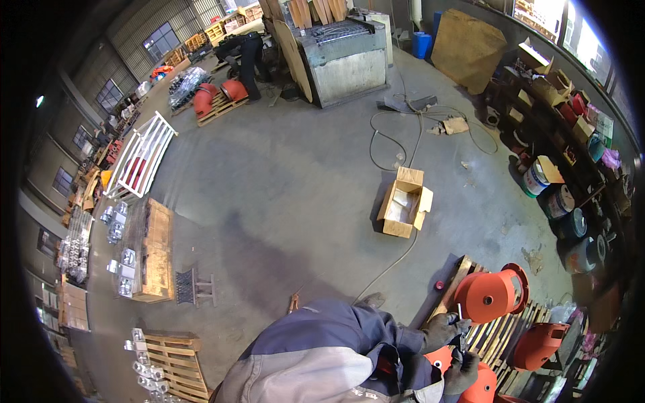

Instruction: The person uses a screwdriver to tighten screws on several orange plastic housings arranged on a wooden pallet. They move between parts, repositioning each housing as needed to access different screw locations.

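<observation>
Both of my hands wear dark grey gloves and are close together at the lower right, over orange-red metal castings. My left hand (443,334) has its fingers curled, and a thin white stick (459,311) stands up from it. Just below, my right hand (462,373) is closed near the left one; what it grips, if anything, is too small to make out. Beneath the right hand sits an orange-red casting (481,386), partly hidden. A larger orange-red casting (485,299) with a round hole and flange lies beyond my left hand on a wooden pallet (463,274).
Another orange-red casting (539,346) rests farther right on slats. An open cardboard box (396,229) stands on the floor, with a cable (393,264) running past. Shelves with buckets (560,201) line the right wall. At left are a wooden crate (158,232) and a white rack (144,154).
</observation>
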{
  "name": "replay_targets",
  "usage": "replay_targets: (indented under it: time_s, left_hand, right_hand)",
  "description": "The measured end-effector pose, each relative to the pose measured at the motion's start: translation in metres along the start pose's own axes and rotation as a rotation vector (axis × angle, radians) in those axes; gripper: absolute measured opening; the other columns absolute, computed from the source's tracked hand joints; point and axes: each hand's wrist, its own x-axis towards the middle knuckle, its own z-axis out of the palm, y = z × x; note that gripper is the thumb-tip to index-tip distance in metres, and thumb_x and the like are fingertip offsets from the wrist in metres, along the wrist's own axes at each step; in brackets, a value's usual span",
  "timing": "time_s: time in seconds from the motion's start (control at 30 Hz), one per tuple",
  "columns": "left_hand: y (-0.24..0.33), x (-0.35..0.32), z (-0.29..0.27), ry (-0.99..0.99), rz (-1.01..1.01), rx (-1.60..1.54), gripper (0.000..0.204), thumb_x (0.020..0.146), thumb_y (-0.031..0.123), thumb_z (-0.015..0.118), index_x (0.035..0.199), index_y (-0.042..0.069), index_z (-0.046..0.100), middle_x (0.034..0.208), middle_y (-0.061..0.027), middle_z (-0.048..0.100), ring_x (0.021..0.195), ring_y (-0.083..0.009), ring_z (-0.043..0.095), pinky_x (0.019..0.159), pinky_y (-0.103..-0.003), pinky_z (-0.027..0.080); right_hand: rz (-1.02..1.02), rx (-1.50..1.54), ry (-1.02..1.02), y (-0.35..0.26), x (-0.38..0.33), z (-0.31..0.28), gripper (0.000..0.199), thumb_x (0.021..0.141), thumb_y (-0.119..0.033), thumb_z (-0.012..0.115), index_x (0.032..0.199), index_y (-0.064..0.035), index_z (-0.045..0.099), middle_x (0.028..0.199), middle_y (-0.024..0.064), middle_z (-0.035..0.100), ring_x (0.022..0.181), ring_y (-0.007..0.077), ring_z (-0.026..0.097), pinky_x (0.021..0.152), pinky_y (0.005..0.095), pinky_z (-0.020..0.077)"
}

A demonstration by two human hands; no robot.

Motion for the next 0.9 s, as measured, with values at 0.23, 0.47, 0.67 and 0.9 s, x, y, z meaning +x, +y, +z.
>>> replay_targets:
  time_s: [0.23,0.47,0.67,0.9]
  left_hand:
    - [0.046,0.009,-0.006,0.052,-0.001,-0.020,0.036,0.107,0.036,0.070,0.106,0.000,0.072,0.086,0.0016,0.067,0.078,-0.0051,0.058,0.071,-0.027,0.054]
    - [0.106,0.016,-0.020,-0.063,-0.123,0.133,0.043,0.109,0.042,0.065,0.120,0.001,0.073,0.092,0.0024,0.068,0.087,-0.0049,0.057,0.080,-0.025,0.052]
    - [0.128,0.027,-0.033,-0.134,-0.075,0.046,0.038,0.109,0.039,0.065,0.114,0.002,0.073,0.093,0.0035,0.067,0.084,-0.0045,0.057,0.077,-0.026,0.051]
    - [0.125,0.049,-0.066,-0.368,0.016,-0.247,0.021,0.101,0.002,0.058,0.119,-0.006,0.068,0.113,-0.0142,0.076,0.105,-0.0205,0.073,0.092,-0.034,0.059]
  right_hand:
    - [-0.390,-0.371,0.180,-0.050,0.015,0.016,0.018,0.104,-0.024,0.070,0.099,-0.0073,0.067,0.079,0.0071,0.069,0.068,0.0208,0.067,0.061,0.0355,0.0534]
    - [-0.298,-0.268,0.133,-0.065,0.020,0.031,0.018,0.102,-0.019,0.067,0.114,-0.0069,0.072,0.096,0.0082,0.072,0.081,0.0241,0.068,0.070,0.0358,0.0548]
    - [0.012,0.360,0.018,-0.048,0.015,0.060,0.027,0.104,0.004,0.058,0.129,0.0049,0.066,0.110,0.0080,0.070,0.094,0.0160,0.064,0.078,0.0297,0.0572]
    - [0.329,0.573,-0.207,-0.083,0.047,0.070,0.019,0.106,-0.014,0.064,0.090,-0.0061,0.059,0.070,-0.0006,0.058,0.061,0.0123,0.057,0.055,0.0308,0.0461]
